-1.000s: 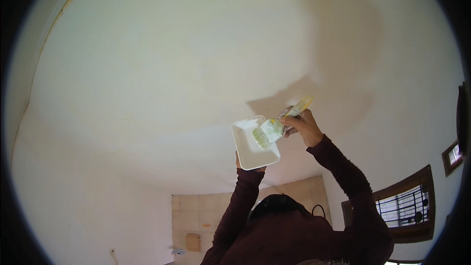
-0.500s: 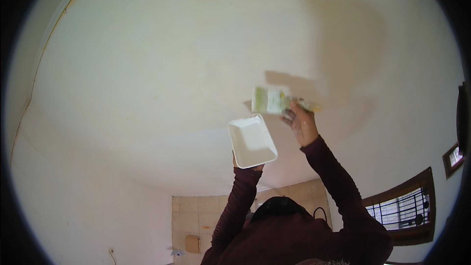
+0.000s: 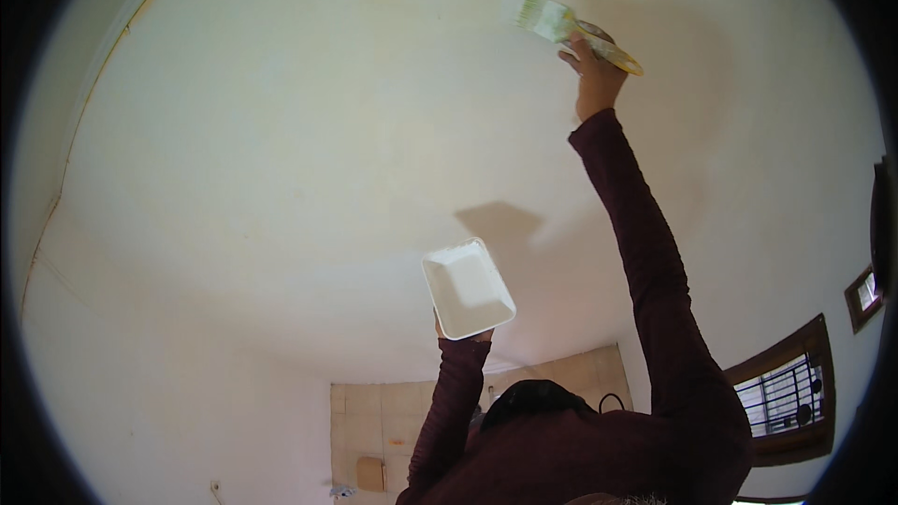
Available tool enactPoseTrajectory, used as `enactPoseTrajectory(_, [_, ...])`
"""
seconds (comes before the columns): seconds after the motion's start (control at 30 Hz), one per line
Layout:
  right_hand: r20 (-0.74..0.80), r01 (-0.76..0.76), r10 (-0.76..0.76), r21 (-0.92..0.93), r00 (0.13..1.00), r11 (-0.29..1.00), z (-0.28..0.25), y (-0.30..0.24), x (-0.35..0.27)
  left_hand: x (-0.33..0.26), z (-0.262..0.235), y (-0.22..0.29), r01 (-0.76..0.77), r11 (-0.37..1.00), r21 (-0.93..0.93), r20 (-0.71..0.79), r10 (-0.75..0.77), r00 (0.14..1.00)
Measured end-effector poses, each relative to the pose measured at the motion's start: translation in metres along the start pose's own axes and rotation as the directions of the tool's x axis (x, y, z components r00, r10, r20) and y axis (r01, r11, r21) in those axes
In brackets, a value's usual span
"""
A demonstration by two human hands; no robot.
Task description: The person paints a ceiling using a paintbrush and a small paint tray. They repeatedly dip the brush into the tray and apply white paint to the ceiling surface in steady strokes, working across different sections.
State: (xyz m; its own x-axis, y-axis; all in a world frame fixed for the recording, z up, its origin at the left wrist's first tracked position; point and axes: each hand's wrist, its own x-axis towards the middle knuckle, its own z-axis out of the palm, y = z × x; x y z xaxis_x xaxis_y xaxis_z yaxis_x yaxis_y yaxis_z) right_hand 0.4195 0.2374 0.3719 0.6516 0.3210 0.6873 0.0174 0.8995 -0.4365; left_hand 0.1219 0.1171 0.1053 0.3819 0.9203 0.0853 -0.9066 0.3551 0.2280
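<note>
My right hand (image 3: 594, 75) is raised high on an outstretched arm in a dark red sleeve. It grips the yellow handle of a wide paintbrush (image 3: 547, 19), whose pale bristles lie against the white ceiling (image 3: 281, 131). Lower down, my left hand (image 3: 460, 331) holds up a white rectangular paint tray (image 3: 468, 290) from beneath; only the fingertips show under its edge. The tray's shadow (image 3: 500, 223) falls on the ceiling just above it. Brush and tray are far apart.
A barred window in a dark wooden frame (image 3: 781, 402) sits low on the right, with a smaller framed opening (image 3: 865, 290) above it. A beige tiled wall patch (image 3: 374, 430) shows at the bottom. The ceiling's edge (image 3: 84, 112) curves along the left.
My right hand lifted the brush off the tray and swept it up and to the right across the ceiling. The tray dropped slightly lower.
</note>
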Motion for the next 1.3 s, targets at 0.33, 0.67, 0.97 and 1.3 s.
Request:
enactPoseTrajectory(0.33, [-0.105, 0.214, -0.261, -0.331, 0.96, 0.919, -0.095, -0.041, 0.063, 0.005, -0.015, 0.002, -0.076, 0.984, 0.162, 0.045, 0.069, 0.997])
enactPoseTrajectory(0.67, [0.156, 0.576, -0.611, -0.572, 0.776, 0.585, 0.013, -0.017, 0.02, 0.003, -0.018, 0.004, -0.06, 0.99, 0.128, 0.003, 0.06, 0.998])
enactPoseTrajectory(0.97, [0.349, 0.612, -0.505, -0.504, 0.79, 0.61, 0.101, 0.009, -0.042, 0.002, -0.026, 0.001, -0.154, 0.935, 0.319, 0.068, 0.139, 0.988])
enactPoseTrajectory(1.3, [0.341, 0.454, -0.36, -0.255, 0.869, 0.854, 0.088, 0.029, -0.053, 0.004, -0.032, 0.002, -0.203, 0.897, 0.394, 0.157, 0.152, 0.976])
